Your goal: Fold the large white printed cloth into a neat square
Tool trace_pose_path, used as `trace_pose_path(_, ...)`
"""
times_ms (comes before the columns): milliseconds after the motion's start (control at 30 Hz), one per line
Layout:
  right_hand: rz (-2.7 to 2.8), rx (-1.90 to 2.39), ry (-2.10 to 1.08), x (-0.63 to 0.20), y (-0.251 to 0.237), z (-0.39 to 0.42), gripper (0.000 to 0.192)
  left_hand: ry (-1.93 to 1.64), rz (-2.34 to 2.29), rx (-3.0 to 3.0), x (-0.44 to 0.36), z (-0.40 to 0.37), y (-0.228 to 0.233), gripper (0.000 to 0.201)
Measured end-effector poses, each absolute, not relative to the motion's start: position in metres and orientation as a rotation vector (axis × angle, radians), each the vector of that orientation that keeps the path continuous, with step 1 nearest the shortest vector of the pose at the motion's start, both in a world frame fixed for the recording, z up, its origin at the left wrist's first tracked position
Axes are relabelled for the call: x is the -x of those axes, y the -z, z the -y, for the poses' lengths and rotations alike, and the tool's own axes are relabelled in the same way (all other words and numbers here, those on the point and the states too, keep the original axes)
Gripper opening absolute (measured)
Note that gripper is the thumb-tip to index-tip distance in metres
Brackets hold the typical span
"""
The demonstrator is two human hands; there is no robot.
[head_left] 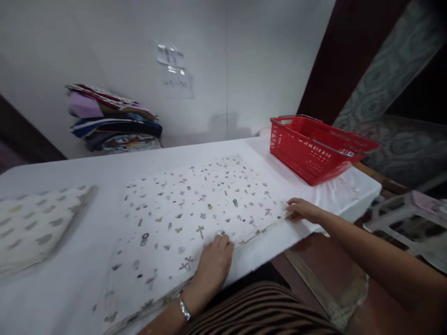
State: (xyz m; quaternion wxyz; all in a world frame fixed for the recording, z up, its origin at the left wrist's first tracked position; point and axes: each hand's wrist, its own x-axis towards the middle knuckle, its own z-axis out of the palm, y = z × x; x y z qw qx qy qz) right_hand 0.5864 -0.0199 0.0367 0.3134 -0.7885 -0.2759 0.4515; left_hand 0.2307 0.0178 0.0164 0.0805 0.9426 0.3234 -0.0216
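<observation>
Patterned cloth [192, 204] is pinched along its near edge by left hand [215, 258] and right hand [303, 209].

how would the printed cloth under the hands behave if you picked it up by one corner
The printed cloth would probably hang floppy, as it spreads like soft fabric over the white table. It may be light for its size, since its near edge, between the left hand and right hand, looks thin. Rolling seems unlikely, lying this flat.
</observation>
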Motion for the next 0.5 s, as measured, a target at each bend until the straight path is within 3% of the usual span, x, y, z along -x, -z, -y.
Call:
trace_pose_path(133, 0.786, 1.960, -0.966, -0.603, -0.039, 0.020, 0.035, -0.005, -0.944, -2.827, -0.237, -0.017, -0.009, 0.023)
trace_pose_path(500, 1.004, 2.153, -1.141, -0.612, -0.014, 0.025, 0.025, -0.031, -0.899, -2.843, -0.242, -0.020, 0.003, 0.025)
